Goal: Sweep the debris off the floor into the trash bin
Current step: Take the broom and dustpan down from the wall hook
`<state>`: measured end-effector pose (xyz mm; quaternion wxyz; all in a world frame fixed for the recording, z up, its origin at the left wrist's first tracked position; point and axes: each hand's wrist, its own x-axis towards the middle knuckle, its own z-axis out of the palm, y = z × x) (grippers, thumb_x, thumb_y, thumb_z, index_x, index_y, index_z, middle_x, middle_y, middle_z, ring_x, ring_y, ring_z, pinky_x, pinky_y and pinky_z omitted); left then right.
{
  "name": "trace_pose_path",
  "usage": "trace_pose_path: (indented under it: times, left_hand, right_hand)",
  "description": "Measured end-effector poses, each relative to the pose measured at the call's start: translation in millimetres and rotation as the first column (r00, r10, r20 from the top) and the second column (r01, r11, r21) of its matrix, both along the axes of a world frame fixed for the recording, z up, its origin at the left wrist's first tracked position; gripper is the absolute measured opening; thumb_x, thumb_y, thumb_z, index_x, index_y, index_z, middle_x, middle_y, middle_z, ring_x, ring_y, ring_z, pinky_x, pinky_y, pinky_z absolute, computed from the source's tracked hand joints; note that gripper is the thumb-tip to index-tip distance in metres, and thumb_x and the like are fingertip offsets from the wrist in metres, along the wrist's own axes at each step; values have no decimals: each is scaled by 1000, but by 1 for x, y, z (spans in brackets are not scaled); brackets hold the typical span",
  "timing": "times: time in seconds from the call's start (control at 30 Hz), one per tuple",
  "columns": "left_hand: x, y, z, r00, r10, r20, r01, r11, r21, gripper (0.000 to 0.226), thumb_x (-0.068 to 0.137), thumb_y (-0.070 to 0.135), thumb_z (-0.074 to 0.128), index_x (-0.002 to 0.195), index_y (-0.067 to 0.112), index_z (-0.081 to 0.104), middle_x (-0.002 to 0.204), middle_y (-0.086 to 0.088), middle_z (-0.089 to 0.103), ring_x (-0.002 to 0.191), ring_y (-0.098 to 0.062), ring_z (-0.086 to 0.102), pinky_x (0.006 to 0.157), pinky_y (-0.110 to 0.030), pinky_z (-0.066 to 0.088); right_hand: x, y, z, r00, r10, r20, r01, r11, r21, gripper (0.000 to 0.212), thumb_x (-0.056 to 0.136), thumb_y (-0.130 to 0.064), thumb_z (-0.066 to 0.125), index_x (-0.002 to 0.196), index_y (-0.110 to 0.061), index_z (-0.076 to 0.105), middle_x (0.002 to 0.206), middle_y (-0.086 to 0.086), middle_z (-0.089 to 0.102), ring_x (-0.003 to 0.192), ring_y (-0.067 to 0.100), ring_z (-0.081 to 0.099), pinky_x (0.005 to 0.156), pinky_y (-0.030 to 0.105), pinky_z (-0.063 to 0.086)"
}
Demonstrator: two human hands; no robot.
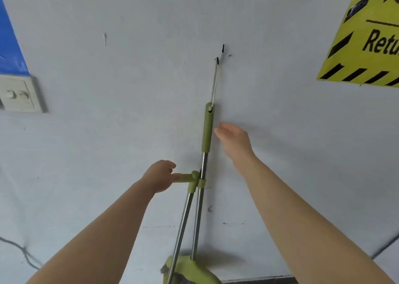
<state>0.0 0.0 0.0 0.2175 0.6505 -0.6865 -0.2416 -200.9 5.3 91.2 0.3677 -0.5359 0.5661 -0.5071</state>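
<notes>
the broom (206,130) hangs upright against the pale wall (129,89), and everything here is placed from it. a white cord loop (214,83) at the top of its green handle reaches up toward a small black hook (223,48) on the wall; whether the loop sits on the hook cannot be told. below the green handle the pole turns to bare metal, and a second metal pole, the dustpan handle (183,219), is clipped to it by a green clamp (199,183). at the bottom of the broom the green brush head and the dustpan (190,270) sit together at the foot of the wall, partly cut off by the lower edge.

the left hand (160,176) is just left of the clamp, its grip closed around the short green crossbar that sticks out sideways from the dustpan handle. the right hand (235,141) is just right of the broom's green handle, its grip open, fingers stretched toward the handle and close to it; contact cannot be made out because the hand is blurred.

far left of the broom, a white socket plate (18,94) is fixed to the wall with a blue sheet (10,46) above it. a dark cable (21,251) trails low down on that same side. up and to the right of the broom hangs a yellow sign (364,42) with black stripes and partly visible lettering. nothing lies between either hand and the broom.
</notes>
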Motion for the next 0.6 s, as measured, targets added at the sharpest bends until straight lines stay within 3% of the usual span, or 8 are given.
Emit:
trace_pose_path:
  times: [0.1, 0.23, 0.37, 0.47, 0.6]
  left_hand:
    - [-2, -8, -4, 1000, 7, 21, -8, 999, 46, 50, 92, 33, 67, 135, 10, 58, 128, -5, 63, 112, -20, 59, 89, -24, 44]
    - [-4, -16, -8, 1000, 17, 24, -19, 996, 90, 46, 89, 24, 69, 133, 10, 60, 124, -5, 65, 106, -19, 61, 90, -25, 46]
    - [-6, -18, -8, 992, -28, 121, 15, 994, 110, 42, 88, 23, 70, 128, 12, 64, 120, -4, 65, 106, -21, 62, 93, -30, 50]
    - [-7, -19, -11, 986, -58, 159, 38, 991, 124, 30, 89, 23, 69, 117, 11, 70, 108, -5, 68, 99, -23, 64, 85, -31, 50]
    - [-5, -16, -14, 990, -60, 125, 45, 992, 121, 25, 91, 23, 66, 112, 11, 70, 95, -1, 64, 82, -16, 58, 72, -24, 45]
  right_hand:
    - [3, -24, 21, 1000, 9, 4, -8, 989, -148, 24, 93, -20, 60, 114, -13, 69, 90, -16, 65, 79, -8, 59, 66, 5, 44]
    - [10, -48, 40, 999, 19, -31, -26, 969, -246, 17, 88, -17, 62, 94, -5, 73, 74, -6, 64, 60, 2, 53, 60, 16, 42]
    - [11, -60, 49, 998, -3, -70, -18, 957, -291, 21, 86, -27, 66, 90, -8, 74, 72, -1, 68, 65, 8, 60, 67, 27, 52]
    - [11, -64, 54, 994, -39, -100, 2, 935, -355, 28, 87, -27, 61, 79, -2, 71, 72, 15, 67, 62, 14, 56, 64, 32, 49]
    - [13, -62, 63, 991, 75, 109, -44, 964, -264, 21, 91, -15, 62, 73, -8, 71, 71, 6, 66, 65, 13, 60, 68, 29, 53]
